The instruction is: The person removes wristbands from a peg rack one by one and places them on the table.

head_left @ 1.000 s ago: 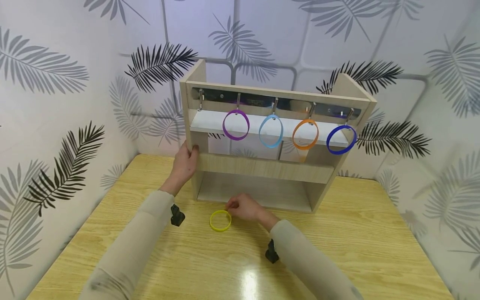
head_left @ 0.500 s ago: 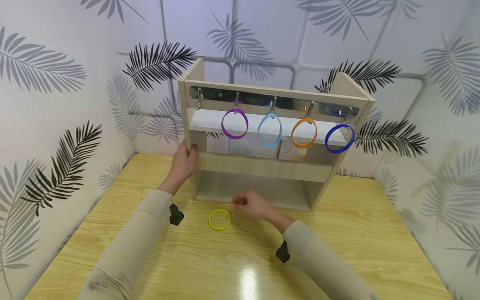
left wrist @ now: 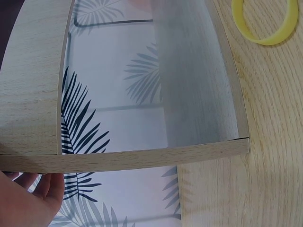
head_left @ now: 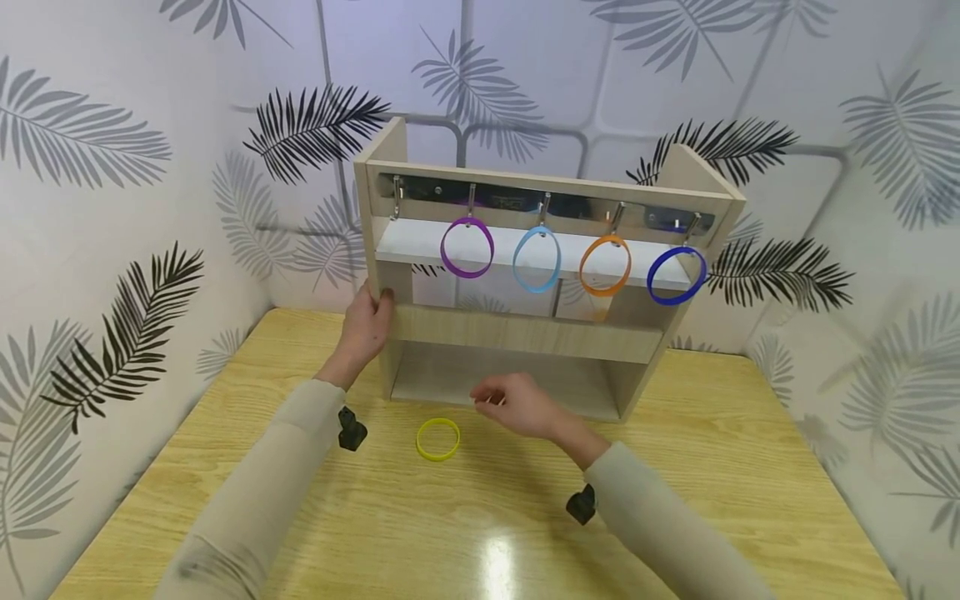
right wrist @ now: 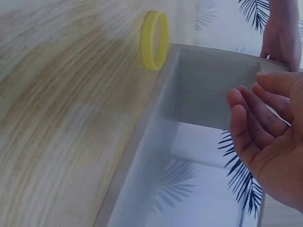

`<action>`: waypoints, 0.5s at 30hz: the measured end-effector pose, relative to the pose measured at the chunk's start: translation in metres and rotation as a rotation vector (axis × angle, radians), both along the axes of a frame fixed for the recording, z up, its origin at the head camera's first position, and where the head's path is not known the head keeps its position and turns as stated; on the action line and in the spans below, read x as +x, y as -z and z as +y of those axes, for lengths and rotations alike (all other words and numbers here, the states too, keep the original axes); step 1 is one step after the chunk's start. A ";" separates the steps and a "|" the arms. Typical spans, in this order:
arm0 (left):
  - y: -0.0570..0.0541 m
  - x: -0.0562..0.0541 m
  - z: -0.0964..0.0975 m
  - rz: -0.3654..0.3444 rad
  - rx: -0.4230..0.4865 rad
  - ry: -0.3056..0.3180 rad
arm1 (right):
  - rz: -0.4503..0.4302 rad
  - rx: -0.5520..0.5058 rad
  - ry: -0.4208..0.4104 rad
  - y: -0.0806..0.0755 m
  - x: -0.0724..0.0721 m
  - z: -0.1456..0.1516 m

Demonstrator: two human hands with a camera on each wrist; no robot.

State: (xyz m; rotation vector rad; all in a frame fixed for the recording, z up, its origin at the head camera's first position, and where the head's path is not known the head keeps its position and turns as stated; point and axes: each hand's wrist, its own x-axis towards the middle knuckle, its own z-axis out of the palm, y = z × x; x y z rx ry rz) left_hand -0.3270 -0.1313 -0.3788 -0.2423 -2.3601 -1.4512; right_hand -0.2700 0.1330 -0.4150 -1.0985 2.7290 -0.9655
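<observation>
We saw the left grip (head_left: 366, 327) clasping the left side of the shelf unit (head_left: 525, 331), likely to steady it; the right grip (head_left: 519, 406), loosely curled, empty, hung before the unit, near the yellow ring (right wrist: 147, 42) lying on the worktop (head_left: 405, 525) in front

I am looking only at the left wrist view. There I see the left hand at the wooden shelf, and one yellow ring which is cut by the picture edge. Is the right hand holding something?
Observer: No, the right hand holds nothing; its fingers are loosely curled, apart from the yellow ring.
Operator: Thank you. Are there also other rings, which I do not see?
Observer: Yes, on metal hooks hang a purple ring, a light blue ring, an orange ring and a dark blue ring.
Operator: Is there any hook without a ring?
Observer: Yes, the leftmost hook in the head view carries none.
</observation>
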 end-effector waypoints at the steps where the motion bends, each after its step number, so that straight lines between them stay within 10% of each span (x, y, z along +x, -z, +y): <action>1: 0.000 0.000 0.000 0.001 -0.002 0.000 | 0.002 -0.002 0.002 -0.002 0.001 0.001; 15: 0.000 0.002 0.000 -0.009 0.018 0.005 | 0.036 -0.054 0.040 -0.039 0.012 0.008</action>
